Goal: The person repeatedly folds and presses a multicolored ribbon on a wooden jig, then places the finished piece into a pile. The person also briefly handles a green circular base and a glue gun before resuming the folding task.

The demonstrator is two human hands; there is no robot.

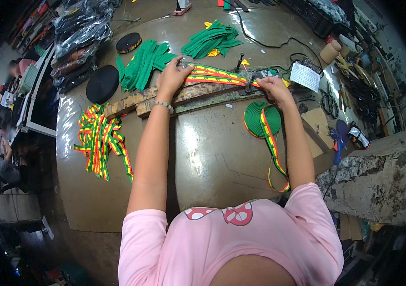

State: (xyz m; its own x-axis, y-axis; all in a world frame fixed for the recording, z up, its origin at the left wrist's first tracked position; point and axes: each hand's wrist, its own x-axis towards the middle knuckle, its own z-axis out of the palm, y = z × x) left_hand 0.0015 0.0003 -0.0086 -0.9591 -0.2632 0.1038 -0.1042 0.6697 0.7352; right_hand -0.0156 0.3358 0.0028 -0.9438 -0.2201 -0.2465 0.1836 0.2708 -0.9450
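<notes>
Between my two hands a band of green, yellow and red patterned ribbon point(215, 75) is stretched in layers above wooden bars point(193, 94). My left hand point(172, 78) is closed on its left end, thumb and fingers pinching it. At the right end my right hand point(275, 89) pinches the ribbon beside a small dark metal fixture point(249, 81) mounted on the bars. Just below my right hand lies a coiled ribbon roll point(257, 125), its loose tail hanging toward me. A heap of cut ribbon strips point(97, 140) rests on the table to the left.
Bundles of green strips point(143, 64) and more green strips point(211, 42) lie behind the bars. A black roll point(102, 84) sits at left near plastic-wrapped stacks point(79, 38). A white card point(305, 76), scissors point(329, 104) and a blue-handled tool point(338, 145) are at right.
</notes>
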